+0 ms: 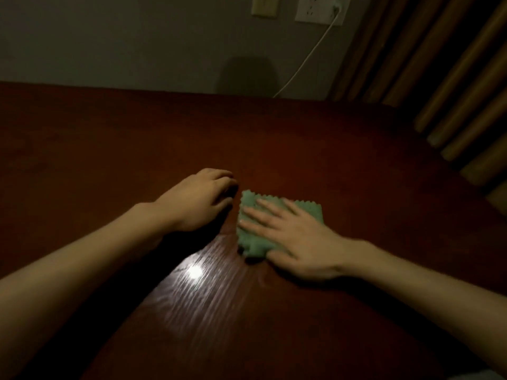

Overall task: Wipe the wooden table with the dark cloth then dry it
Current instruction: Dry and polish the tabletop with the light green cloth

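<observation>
A small green cloth [253, 240] with zigzag edges lies folded near the middle of the dark reddish wooden table [109, 149]. My right hand [290, 239] presses flat on top of it, fingers spread and pointing left, thumb at the cloth's near edge. My left hand [197, 201] rests on the table just left of the cloth, fingers curled under, with nothing visible in it. A bright streaky sheen [194, 271] shows on the wood just in front of the cloth.
The table's far edge meets a grey wall with a switch plate [264, 5] and a socket [322, 8]. A white cable [310, 56] hangs from the socket down behind the table. Striped curtains [439, 78] hang along the right side.
</observation>
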